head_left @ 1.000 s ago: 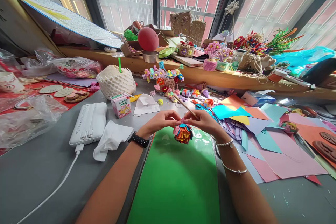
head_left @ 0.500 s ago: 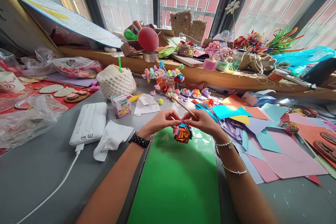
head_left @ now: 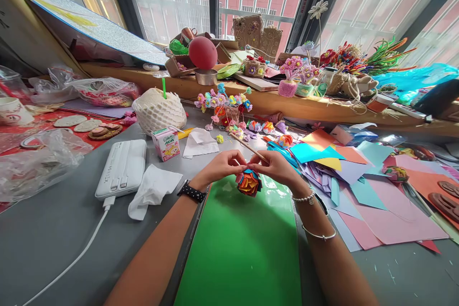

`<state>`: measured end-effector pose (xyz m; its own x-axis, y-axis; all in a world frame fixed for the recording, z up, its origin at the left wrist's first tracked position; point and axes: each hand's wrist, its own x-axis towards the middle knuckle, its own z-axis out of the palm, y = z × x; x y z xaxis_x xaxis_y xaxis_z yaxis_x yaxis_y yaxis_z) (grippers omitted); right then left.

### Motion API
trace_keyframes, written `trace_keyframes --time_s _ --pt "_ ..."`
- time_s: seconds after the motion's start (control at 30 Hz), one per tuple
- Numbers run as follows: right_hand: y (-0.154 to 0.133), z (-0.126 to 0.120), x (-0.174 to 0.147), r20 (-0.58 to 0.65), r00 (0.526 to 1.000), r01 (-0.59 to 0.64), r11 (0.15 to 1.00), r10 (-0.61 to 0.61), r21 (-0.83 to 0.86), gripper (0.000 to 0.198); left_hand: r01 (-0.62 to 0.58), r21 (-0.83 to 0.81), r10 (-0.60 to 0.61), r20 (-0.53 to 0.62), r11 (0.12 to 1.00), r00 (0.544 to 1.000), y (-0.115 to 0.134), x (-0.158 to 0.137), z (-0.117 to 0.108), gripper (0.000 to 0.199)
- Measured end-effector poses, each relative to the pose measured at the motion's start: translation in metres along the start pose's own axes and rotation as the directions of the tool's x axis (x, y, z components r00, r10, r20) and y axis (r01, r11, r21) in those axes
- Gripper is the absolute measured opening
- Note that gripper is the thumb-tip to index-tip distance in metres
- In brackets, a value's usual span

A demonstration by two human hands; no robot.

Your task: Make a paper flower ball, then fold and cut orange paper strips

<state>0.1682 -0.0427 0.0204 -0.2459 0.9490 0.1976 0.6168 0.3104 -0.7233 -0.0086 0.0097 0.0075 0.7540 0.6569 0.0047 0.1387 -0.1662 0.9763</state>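
Note:
A paper flower (head_left: pixel 248 183) with orange, yellow, pink and blue petals hangs between my two hands, over the far end of a green board (head_left: pixel 244 244). My left hand (head_left: pixel 224 166) is closed, its thumb and fingertips pinching the flower's upper edge. From the other side my right hand (head_left: pixel 275 166) pinches the same edge, fingertips almost meeting the left ones. A thin wooden stick (head_left: pixel 247 145) rests in the right hand and points up and left. Fingers hide the exact spot that is pinched.
Left of the board lie a crumpled tissue (head_left: pixel 154 192) and a white power bank (head_left: pixel 121 168) with its cable. A small drink carton (head_left: pixel 165 144) and a netted coconut (head_left: pixel 158 112) stand behind. Coloured paper sheets (head_left: pixel 387 205) cover the right side. Craft flowers (head_left: pixel 224 105) stand ahead.
Both hands keep their pinch on the flower, which has turned slightly. The right hand and the stick have shifted a little to the left.

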Motion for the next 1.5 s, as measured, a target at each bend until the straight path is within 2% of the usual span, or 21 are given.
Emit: trace_keyframes --time_s 0.3,0.43,0.6,0.77,0.97,1.1,1.33,1.5 --pt "-0.001 -0.001 0.000 -0.031 0.999 0.016 0.998 -0.018 -0.060 0.021 -0.011 0.035 0.012 -0.019 0.999 1.000 -0.003 0.000 -0.003 0.030" --pt "-0.003 0.000 0.000 -0.039 0.999 0.025 0.992 -0.029 -0.121 0.019 -0.021 -0.001 0.021 -0.027 1.000 0.999 -0.007 0.003 -0.002 0.027" --pt "-0.002 0.001 0.001 -0.054 0.998 0.033 0.980 -0.045 -0.195 0.014 -0.017 0.052 0.022 -0.097 0.998 0.995 -0.009 0.005 0.000 0.025" --pt "-0.001 0.001 0.002 -0.052 0.997 0.037 0.979 -0.048 -0.201 0.013 -0.047 0.062 0.052 -0.078 0.997 0.996 -0.008 0.004 -0.002 0.022" --pt "-0.004 0.002 0.001 -0.046 0.997 0.040 0.962 -0.054 -0.269 0.009 -0.018 0.081 0.027 -0.112 0.997 0.993 -0.009 0.005 0.001 0.019" --pt "-0.003 0.003 0.002 -0.050 0.997 0.044 0.953 -0.062 -0.301 0.009 -0.043 0.078 0.053 -0.132 0.996 0.990 -0.011 0.006 0.002 0.019" --pt "-0.004 0.002 0.002 -0.094 0.993 0.040 0.959 -0.068 -0.282 0.010 -0.018 0.066 0.021 -0.040 0.998 0.999 -0.010 0.005 -0.003 0.024" --pt "-0.004 0.001 0.002 -0.114 0.989 0.057 0.962 -0.090 -0.268 0.013 -0.046 0.052 0.050 -0.079 0.998 0.996 -0.011 0.007 -0.002 0.022"
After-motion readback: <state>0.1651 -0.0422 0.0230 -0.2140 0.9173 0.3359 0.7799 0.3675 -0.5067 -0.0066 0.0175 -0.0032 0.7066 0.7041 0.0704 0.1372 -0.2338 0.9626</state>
